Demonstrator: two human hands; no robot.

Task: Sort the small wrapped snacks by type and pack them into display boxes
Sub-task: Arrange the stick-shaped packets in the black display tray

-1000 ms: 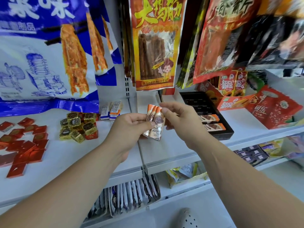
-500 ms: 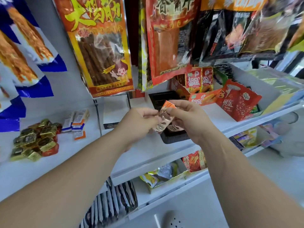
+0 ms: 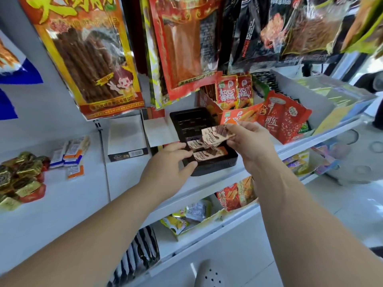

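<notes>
The right hand pinches a small bunch of cream-and-brown wrapped snack bars by one end, just above the black plastic display tray on the white shelf. Two matching bars lie flat in the tray's near end. The left hand, fingers loosely spread and gripping nothing, touches their left ends. Gold foil-wrapped sweets are piled well apart, far left.
</notes>
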